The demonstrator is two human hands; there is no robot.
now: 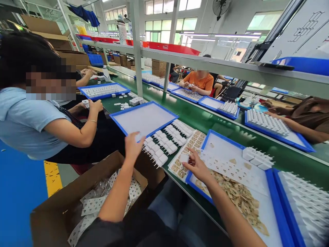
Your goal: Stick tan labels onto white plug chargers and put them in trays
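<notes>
My left hand (pixel 133 148) is over the near edge of a blue-rimmed tray (pixel 154 104), its fingers apart and nothing visible in them. Between thumb and fingers of my right hand (pixel 197 165) is a small white block (pixel 184 158), apparently a plug adapter; the grip partly hides it. Beneath it lies a sheet of tan die-cut pieces (pixel 196 140). White plug adapters with metal pins (pixel 156 151) lie in rows between my hands. To the right, a blue tray (pixel 223 137) holds a pile of loose tan pieces (pixel 233 195), a punched white sheet (pixel 226 168) and several adapters (pixel 257 157).
An open cardboard box (pixel 51 212) with punched white sheets stands below my left arm. A co-worker in light blue (pixel 33 116) sits at left, holding a white piece. Adapter-filled trays (pixel 303 202) line the green bench (pixel 190 109); a shelf (pixel 218 67) crosses above.
</notes>
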